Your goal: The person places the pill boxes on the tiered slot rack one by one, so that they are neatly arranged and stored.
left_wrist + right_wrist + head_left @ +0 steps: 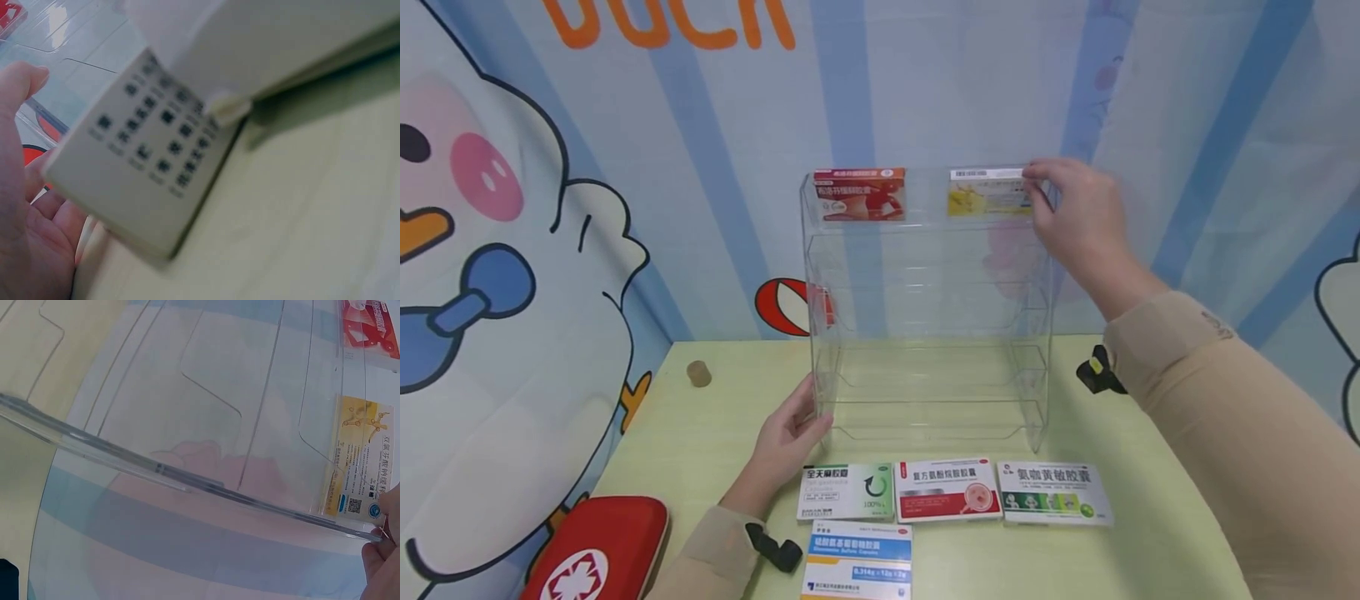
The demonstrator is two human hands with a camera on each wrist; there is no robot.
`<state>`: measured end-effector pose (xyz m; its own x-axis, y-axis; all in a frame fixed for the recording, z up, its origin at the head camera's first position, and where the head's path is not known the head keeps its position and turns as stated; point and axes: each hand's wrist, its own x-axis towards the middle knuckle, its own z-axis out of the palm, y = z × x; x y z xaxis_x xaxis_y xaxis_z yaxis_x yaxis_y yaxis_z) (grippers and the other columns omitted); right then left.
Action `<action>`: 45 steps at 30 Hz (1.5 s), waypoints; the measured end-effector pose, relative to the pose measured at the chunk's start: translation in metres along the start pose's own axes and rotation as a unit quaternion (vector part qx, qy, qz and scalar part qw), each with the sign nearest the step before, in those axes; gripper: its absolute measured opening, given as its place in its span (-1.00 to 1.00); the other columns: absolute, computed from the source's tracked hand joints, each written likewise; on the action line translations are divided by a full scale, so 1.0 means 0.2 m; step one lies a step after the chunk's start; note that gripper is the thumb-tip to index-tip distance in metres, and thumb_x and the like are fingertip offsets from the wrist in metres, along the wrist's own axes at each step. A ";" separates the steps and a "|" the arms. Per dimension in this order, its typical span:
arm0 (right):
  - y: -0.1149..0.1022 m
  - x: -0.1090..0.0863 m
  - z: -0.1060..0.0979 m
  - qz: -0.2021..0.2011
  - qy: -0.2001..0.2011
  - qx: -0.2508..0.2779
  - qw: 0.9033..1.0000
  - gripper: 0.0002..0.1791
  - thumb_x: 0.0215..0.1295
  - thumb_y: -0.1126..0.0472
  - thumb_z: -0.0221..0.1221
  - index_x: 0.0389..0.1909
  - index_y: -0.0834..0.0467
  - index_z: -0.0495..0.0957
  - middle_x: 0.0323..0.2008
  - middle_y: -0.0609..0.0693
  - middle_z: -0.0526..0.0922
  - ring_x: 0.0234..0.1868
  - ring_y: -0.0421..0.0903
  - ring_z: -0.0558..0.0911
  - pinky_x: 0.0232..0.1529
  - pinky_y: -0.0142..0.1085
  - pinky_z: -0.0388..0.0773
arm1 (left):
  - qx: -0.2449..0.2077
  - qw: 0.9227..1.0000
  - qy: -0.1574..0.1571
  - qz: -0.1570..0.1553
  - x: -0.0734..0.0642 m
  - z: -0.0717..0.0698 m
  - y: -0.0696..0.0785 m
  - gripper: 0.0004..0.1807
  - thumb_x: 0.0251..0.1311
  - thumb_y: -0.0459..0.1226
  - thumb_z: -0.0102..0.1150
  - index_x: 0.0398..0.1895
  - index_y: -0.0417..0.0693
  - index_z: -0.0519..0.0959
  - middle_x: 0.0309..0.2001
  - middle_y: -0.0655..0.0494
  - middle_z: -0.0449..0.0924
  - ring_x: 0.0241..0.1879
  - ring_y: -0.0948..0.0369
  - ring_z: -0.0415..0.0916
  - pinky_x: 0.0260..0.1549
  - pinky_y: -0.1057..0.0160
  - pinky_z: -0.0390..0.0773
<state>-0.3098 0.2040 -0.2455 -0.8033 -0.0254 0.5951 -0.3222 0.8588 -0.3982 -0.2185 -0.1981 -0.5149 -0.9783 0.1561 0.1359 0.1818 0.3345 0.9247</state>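
A clear tiered display rack [928,392] stands upright on the table. My left hand [786,433] grips its lower left side, with the thumb at the front edge. At the top right, my right hand [1078,208] pinches the right end of a yellow-and-white medicine box [985,193] on the top tier. The same box [362,462] shows through the plastic in the right wrist view. A red medicine box [861,195] occupies the top tier's left end. Blurred white printed surfaces [137,150] cover much of the left wrist view beside the left hand [31,237].
Before the rack lie a green-and-white box [846,492], a red-and-white box [947,490], a white box with green pictures [1055,493] and a blue-and-orange box [857,560]. A red case [598,546] is at front left, a small brown cylinder [698,373] farther back.
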 end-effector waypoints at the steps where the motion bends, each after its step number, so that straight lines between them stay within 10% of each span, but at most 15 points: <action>1: 0.00 -0.01 0.00 0.001 0.000 0.004 1.000 -0.62 0.68 0.16 0.16 0.36 0.17 0.68 0.46 0.13 0.66 0.54 0.19 0.58 0.65 0.11 0.47 | 0.002 1.000 0.001 0.000 0.00 0.00 0.00 -0.14 0.58 -0.18 0.30 0.81 0.26 0.13 0.71 0.07 0.32 0.63 -0.08 0.42 0.53 -0.03 0.53; 18: -0.03 -0.16 0.08 -0.105 0.159 0.128 0.973 -0.69 0.53 0.29 0.25 0.18 0.31 0.74 0.18 0.21 0.82 0.29 0.18 0.75 0.44 0.09 0.66 | -0.005 1.000 0.000 0.014 0.00 -0.01 0.00 -0.14 0.57 -0.18 0.31 0.81 0.23 0.13 0.71 0.08 0.31 0.63 -0.08 0.42 0.52 -0.03 0.54; 45: -0.12 -0.85 0.39 -0.151 -0.018 0.175 0.973 -0.50 0.42 0.29 0.42 0.35 0.23 0.64 0.25 0.13 0.80 0.20 0.09 0.80 0.30 0.06 0.78 | -0.013 1.000 -0.005 0.015 0.00 0.00 -0.01 -0.14 0.58 -0.22 0.29 0.80 0.37 0.13 0.70 0.01 0.33 0.62 -0.09 0.42 0.54 0.04 0.53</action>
<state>-0.2044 0.1491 -0.3915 -0.6598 -0.2726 0.7002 -0.6922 0.5830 -0.4253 -0.2186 -0.1993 -0.5161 -0.9712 0.1753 0.1611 0.2092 0.3059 0.9288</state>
